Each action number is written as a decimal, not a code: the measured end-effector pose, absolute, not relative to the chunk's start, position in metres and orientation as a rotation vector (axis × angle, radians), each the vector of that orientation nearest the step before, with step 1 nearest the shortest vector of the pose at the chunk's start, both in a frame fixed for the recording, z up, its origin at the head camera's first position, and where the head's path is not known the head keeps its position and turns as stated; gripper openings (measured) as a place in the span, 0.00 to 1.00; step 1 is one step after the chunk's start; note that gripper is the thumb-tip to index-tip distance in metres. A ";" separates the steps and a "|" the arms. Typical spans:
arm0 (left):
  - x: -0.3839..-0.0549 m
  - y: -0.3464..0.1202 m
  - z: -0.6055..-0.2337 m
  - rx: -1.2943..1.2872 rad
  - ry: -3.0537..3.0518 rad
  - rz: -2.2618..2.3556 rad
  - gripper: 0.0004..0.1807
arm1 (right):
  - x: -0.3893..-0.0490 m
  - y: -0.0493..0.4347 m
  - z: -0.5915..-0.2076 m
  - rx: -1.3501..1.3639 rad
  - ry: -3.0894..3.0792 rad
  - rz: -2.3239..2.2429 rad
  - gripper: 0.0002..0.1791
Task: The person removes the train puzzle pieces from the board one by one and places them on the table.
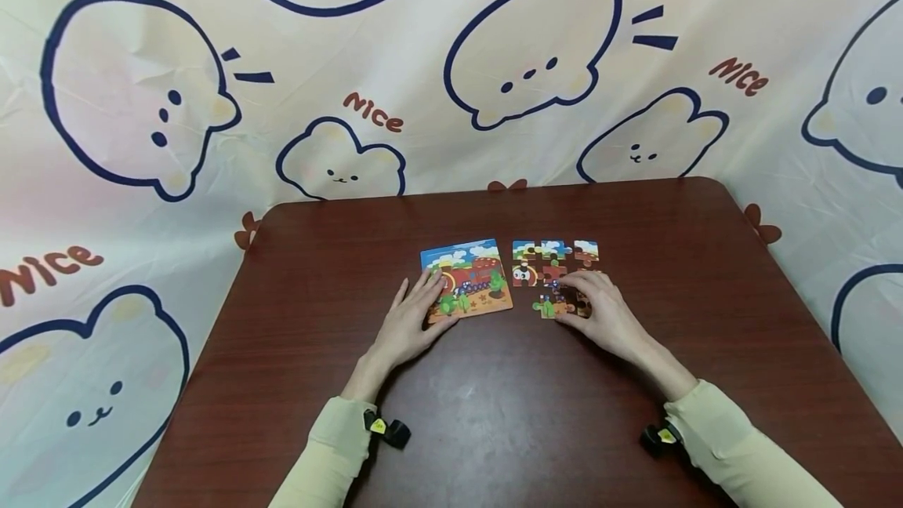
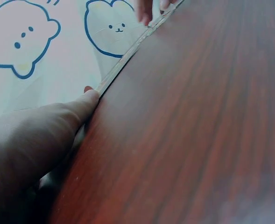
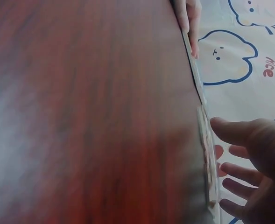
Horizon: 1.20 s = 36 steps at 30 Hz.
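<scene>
A square picture board (image 1: 487,288) with a red train, cacti and a blue sky lies flat on the table. My left hand (image 1: 405,324) rests on its left side, fingers extended over the picture and thumb by the lower edge. To the right of the board, several loose jigsaw pieces (image 1: 524,274) lie in rough rows with gaps between them. My right hand (image 1: 610,316) is over the right-hand pieces, partly hiding them. In the right wrist view its thumb and fingers (image 3: 242,173) are spread apart, with no piece visible between them.
The dark reddish-brown wooden table (image 1: 466,429) has rounded far corners. Behind it and at its sides hangs a pale cloth (image 1: 423,155) with cartoon outlines. A black strap device (image 1: 388,427) is on the left wrist and another (image 1: 659,439) on the right.
</scene>
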<state>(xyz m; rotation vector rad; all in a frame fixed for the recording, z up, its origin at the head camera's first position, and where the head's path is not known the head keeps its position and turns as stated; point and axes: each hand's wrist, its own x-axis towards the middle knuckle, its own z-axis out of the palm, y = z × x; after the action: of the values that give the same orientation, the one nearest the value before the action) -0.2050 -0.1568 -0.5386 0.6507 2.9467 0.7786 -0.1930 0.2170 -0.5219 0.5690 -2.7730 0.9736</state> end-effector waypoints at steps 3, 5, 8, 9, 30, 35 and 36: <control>-0.206 -0.158 -0.535 0.648 2.911 0.820 0.44 | -0.195 0.212 -0.519 0.578 -2.755 1.005 0.34; -0.207 -0.161 -0.532 0.638 2.880 0.851 0.45 | -0.197 0.208 -0.516 0.572 -2.771 1.023 0.35; -0.209 -0.168 -0.525 0.611 2.848 0.872 0.46 | -0.199 0.201 -0.510 0.556 -2.818 1.048 0.35; -0.210 -0.171 -0.523 0.602 2.847 0.867 0.47 | -0.200 0.199 -0.509 0.554 -2.830 1.051 0.35; -0.214 -0.193 -0.521 0.594 2.842 0.738 0.49 | -0.227 0.112 -0.511 0.796 -2.860 1.305 0.25; -0.214 -0.194 -0.522 0.596 2.858 0.723 0.48 | -0.240 0.097 -0.520 0.925 -2.842 1.231 0.27; -0.214 -0.194 -0.523 0.599 2.857 0.720 0.48 | -0.244 0.095 -0.525 0.950 -2.840 1.212 0.28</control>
<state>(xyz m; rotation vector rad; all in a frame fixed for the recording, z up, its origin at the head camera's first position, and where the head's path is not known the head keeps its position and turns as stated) -0.2142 -0.1937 -0.5229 0.5988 2.8568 0.7202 -0.2442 0.0945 -0.5251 0.9497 -2.8401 1.2120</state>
